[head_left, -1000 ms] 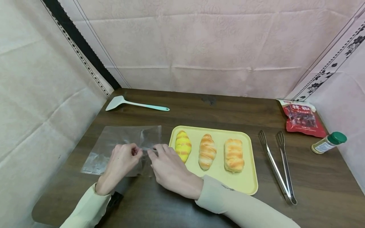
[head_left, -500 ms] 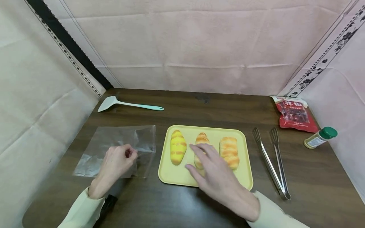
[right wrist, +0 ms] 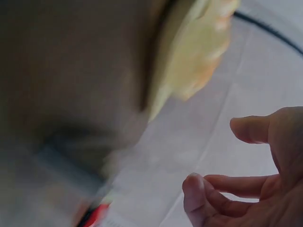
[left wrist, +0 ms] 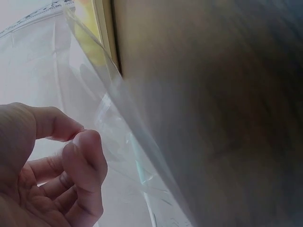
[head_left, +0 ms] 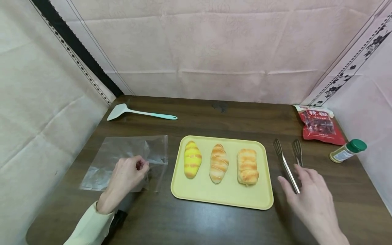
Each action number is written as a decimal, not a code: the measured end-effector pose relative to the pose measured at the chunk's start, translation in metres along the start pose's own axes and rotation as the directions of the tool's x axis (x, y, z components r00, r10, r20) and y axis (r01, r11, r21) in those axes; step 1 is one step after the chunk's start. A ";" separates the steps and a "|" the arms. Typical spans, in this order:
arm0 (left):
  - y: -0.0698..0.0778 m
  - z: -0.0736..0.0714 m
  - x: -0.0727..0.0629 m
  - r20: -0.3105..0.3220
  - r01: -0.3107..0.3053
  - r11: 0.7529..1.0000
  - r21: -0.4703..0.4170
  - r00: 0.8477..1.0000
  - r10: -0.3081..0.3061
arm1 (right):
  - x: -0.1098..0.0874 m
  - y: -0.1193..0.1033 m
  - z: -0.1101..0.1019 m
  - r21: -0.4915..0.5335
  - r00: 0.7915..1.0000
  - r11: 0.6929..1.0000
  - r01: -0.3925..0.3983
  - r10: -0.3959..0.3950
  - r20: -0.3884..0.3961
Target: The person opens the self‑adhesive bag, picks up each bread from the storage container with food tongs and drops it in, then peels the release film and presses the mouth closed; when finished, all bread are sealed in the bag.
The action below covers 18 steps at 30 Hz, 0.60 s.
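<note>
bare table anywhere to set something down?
Free table: behind the yellow tray, between spatula and red packet; also in front of the tray, between left hand and right hand. Crowded: left, under the plastic bag; right, around tongs and green-capped jar.

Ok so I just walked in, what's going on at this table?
A person is working with both hands. The left hand pinches a clear plastic bag, which lies on the table. The right hand is open at the near end of the metal tongs, its thumb and fingers apart, not gripping them. Between the hands, three breads sit side by side on a yellow tray; none is in the bag.
</note>
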State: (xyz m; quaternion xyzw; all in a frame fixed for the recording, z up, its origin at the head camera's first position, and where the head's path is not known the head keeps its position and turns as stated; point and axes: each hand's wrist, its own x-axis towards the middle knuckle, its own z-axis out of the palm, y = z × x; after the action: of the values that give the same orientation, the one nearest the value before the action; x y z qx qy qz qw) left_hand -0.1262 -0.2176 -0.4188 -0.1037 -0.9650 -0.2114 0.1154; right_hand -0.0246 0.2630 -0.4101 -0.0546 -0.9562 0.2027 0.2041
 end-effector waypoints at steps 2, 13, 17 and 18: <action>0.000 0.000 -0.001 0.003 0.005 1.000 -0.001 1.000 -0.005 | 0.001 0.017 -0.001 -0.055 0.998 0.997 -0.058 0.060 0.037; 0.000 0.002 -0.002 0.003 0.009 1.000 -0.002 1.000 -0.009 | 0.019 0.061 0.000 -0.207 0.864 0.959 -0.196 0.269 0.425; 0.001 0.002 -0.001 -0.005 0.003 1.000 -0.004 1.000 -0.003 | 0.021 0.065 0.003 -0.194 0.838 0.964 -0.183 0.256 0.481; 0.002 0.002 -0.001 -0.004 0.005 1.000 -0.003 1.000 -0.005 | 0.021 0.066 0.004 -0.195 0.838 0.964 -0.183 0.256 0.482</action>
State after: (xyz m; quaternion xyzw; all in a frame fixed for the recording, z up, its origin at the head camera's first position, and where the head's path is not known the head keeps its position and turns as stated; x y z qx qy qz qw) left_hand -0.1250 -0.2154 -0.4201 -0.1010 -0.9647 -0.2134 0.1167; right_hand -0.0443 0.3255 -0.4327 -0.1236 -0.9753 0.1639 -0.0811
